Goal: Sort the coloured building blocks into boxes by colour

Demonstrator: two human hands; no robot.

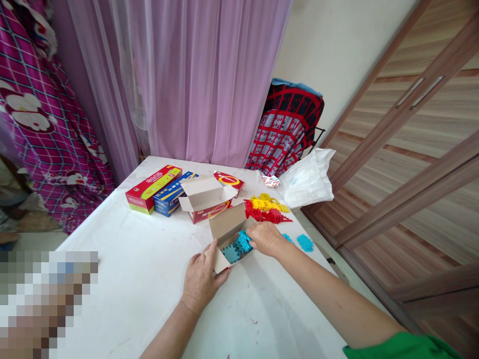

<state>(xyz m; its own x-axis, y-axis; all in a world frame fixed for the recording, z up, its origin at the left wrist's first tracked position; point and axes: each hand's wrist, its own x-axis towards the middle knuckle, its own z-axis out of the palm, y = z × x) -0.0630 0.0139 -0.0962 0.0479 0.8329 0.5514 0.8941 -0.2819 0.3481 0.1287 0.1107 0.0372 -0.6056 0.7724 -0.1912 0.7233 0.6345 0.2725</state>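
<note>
An open cardboard box [229, 222] lies on the white table, its lid flap raised at the back. My left hand [202, 279] is closed around the box's left end, fingers on the flap and thumb along the front. Inside are teal plastic interlocking pieces [231, 254], square with notched edges. At the box's right end, my right hand [266, 238] pinches bright blue interlocking pieces [245, 241] over the opening; its fingertips are partly hidden. To the right of that hand, more blue pieces [305, 243] lie on the table.
Behind are red pieces [267, 215], yellow pieces [266, 202] and a white plastic bag [309, 179]. A second open box [209, 197] stands beside a blue box [172, 195] and a red-and-yellow box [153, 189]. A wooden wardrobe [404, 164] is on the right.
</note>
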